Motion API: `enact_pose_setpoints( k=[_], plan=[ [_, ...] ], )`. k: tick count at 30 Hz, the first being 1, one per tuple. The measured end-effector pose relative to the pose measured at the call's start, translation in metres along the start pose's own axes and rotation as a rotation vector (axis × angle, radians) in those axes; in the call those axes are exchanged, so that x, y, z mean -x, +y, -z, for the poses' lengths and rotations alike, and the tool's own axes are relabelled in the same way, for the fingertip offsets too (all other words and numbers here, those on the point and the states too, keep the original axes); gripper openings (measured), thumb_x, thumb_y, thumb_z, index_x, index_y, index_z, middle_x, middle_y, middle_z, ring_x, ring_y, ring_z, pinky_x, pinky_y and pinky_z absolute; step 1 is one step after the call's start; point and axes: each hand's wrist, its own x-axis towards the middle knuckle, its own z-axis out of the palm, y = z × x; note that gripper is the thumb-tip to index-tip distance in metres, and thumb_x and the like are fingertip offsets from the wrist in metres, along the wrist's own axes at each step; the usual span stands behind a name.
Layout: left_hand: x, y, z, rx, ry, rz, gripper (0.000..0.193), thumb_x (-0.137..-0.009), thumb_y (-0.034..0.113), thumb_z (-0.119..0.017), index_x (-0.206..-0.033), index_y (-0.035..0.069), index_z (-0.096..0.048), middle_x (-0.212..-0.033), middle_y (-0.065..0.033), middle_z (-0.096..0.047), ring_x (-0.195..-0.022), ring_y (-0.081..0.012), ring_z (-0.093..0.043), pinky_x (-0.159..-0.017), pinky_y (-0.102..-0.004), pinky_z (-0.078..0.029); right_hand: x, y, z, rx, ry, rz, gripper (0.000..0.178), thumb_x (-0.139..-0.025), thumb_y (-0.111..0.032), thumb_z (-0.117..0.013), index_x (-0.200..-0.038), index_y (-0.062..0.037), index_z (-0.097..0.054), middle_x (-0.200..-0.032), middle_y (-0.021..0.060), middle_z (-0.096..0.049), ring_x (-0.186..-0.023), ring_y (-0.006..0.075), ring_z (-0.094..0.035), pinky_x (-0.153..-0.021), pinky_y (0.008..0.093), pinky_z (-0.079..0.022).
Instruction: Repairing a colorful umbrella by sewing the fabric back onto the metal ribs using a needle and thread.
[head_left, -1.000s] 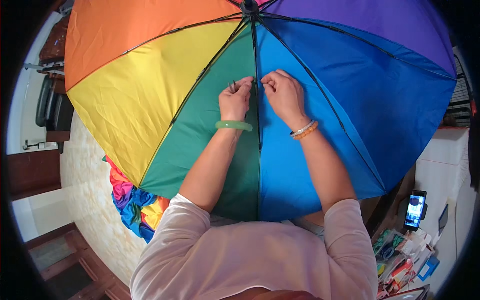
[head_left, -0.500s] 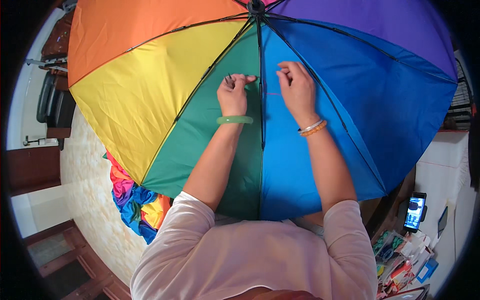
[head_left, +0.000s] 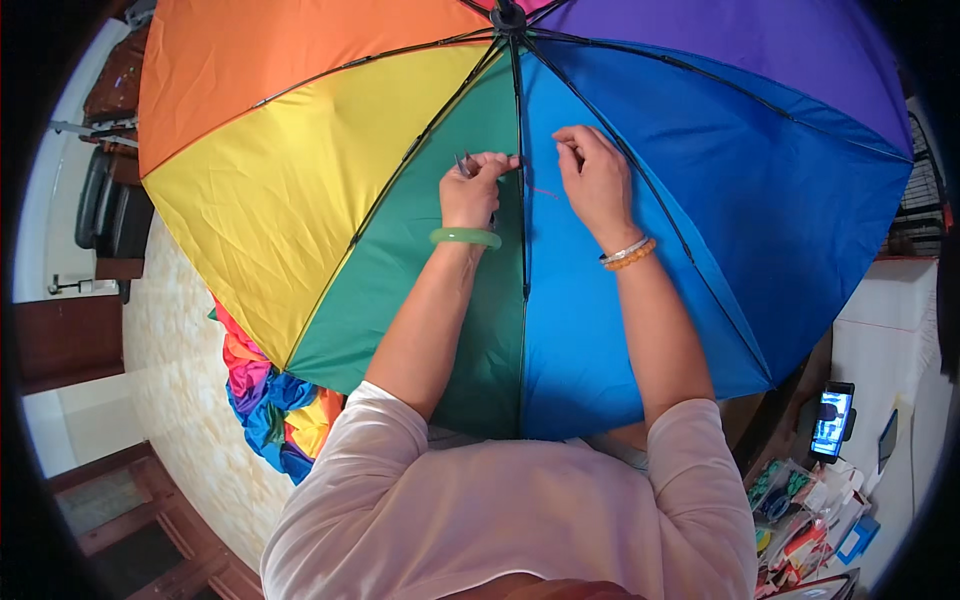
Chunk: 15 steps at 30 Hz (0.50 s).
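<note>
An open rainbow umbrella [head_left: 400, 190] spreads in front of me, its black ribs and inner side facing me. My left hand [head_left: 470, 195] is over the green panel, closed around small metal thread snips [head_left: 462, 166] whose blade tips stick out. Its thumb and forefinger pinch at the black rib [head_left: 521, 200] between the green and light blue panels. A short red thread [head_left: 545, 192] trails from near that rib across the light blue panel. Over that panel, my right hand [head_left: 597, 185] has its fingers curled together; anything between them is too small to make out.
The black hub [head_left: 508, 18] is at the top centre. A heap of rainbow fabric [head_left: 275, 405] lies on the floor at left. At right are a lit phone [head_left: 831, 422] on a holder and a cluttered box of small supplies [head_left: 800, 510]. A black chair [head_left: 110, 205] stands far left.
My left hand has shifted slightly right, its fingertips now against the rib. The red thread's loose end hangs lower. My right hand has barely moved.
</note>
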Motion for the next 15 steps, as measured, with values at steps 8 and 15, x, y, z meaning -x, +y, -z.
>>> enact_pose_setpoints(
  k=[8, 15],
  plan=[
    [-0.007, 0.003, 0.005, -0.114, -0.072, 0.151, 0.015, -0.079, 0.012, -0.071, -0.087, 0.002, -0.062, -0.072, -0.0030, -0.062, -0.049, -0.0047, -0.040, -0.045, -0.0165, -0.033, -0.004, -0.001, -0.002, 0.093, -0.136, 0.203, 0.007, -0.079, 0.001, -0.058, -0.085, -0.0021, -0.061, -0.080, 0.0047, -0.061, -0.062, 0.0161, -0.054, -0.058, 0.0272, -0.045],
    [0.009, 0.000, 0.002, -0.201, -0.048, -0.085, 0.014, -0.076, 0.000, -0.071, -0.086, -0.001, -0.061, -0.074, -0.0040, -0.062, -0.056, -0.0074, -0.048, -0.058, -0.0172, -0.042, -0.004, -0.009, 0.013, -0.665, -0.120, -0.331, 0.008, -0.085, -0.004, -0.056, -0.077, -0.0018, -0.057, -0.074, 0.0038, -0.059, -0.062, 0.0121, -0.053, -0.058, 0.0240, -0.044]
  ],
)
